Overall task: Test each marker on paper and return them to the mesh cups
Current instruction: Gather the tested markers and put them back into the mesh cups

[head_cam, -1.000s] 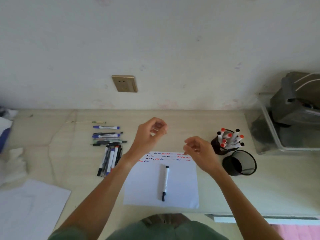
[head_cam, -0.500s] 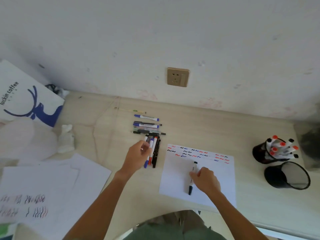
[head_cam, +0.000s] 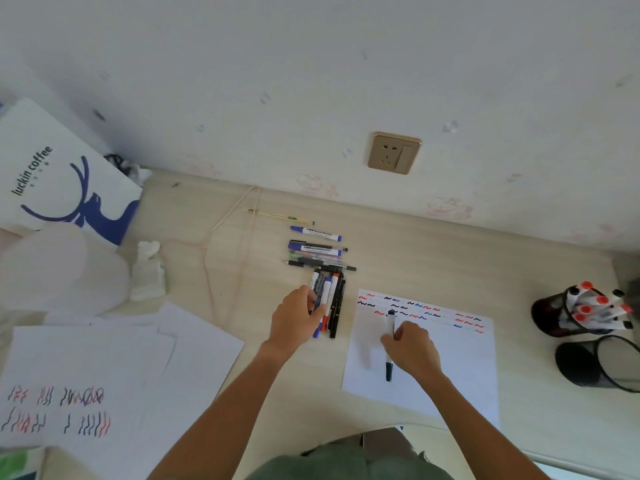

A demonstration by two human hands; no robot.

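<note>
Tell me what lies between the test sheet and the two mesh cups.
Head view: only bare desk lies between the test sheet and the filled mesh cup and empty mesh cup; no markers there.

You see gold wall socket [head_cam: 393,153] above surface [head_cam: 450,251]; coffee bag [head_cam: 59,174] far left; scribbled loose sheets [head_cam: 104,368] beside white figurine [head_cam: 148,271].

Pale speckled wall [head_cam: 311,81], brass socket [head_cam: 393,153], light wooden desk [head_cam: 433,247].
</note>
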